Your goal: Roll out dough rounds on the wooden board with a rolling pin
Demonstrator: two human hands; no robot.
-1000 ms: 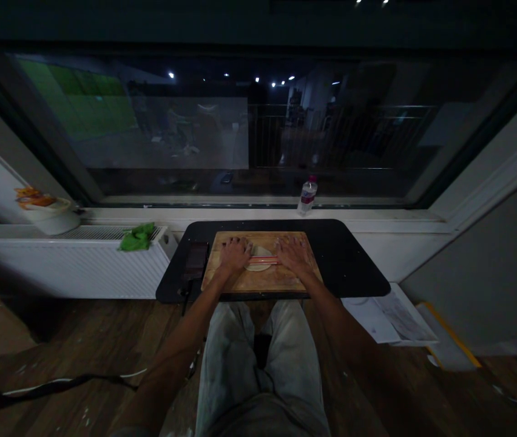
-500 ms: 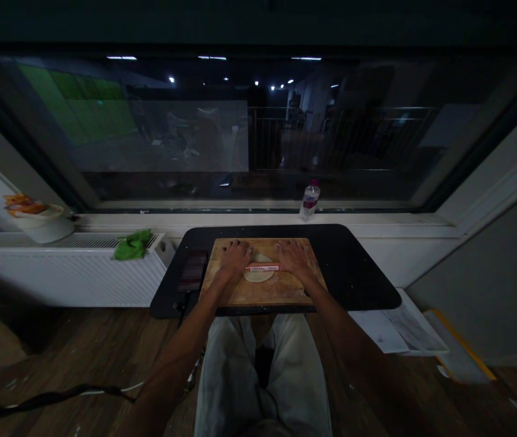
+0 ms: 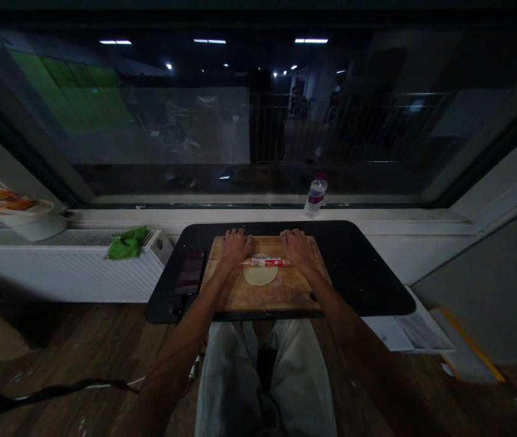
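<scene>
The rolling pin (image 3: 265, 262), red and white, lies crosswise on the wooden board (image 3: 263, 294), at the far edge of a round flat piece of dough (image 3: 260, 275), and it touches the dough there. We keep our left hand (image 3: 235, 247) flat on the left end of the pin, fingers stretched out and pointing away from us, so it presses down and does not grasp. Our right hand (image 3: 298, 249) does the same on the right end, palm down and fingers spread. The dough is in the middle of the board, between our two wrists.

The board rests on a black table (image 3: 358, 267) with rounded corners. A dark flat object (image 3: 190, 271) lies on the table just beside the left side of the board; we cannot tell what it is. A water bottle (image 3: 315, 195) stands upright on the window sill behind the table. To the left, a green cloth (image 3: 126, 243) lies on the white radiator (image 3: 58, 270), and a white bowl (image 3: 26, 218) stands further left. Some papers (image 3: 415, 334) lie on the floor at the right of the table.
</scene>
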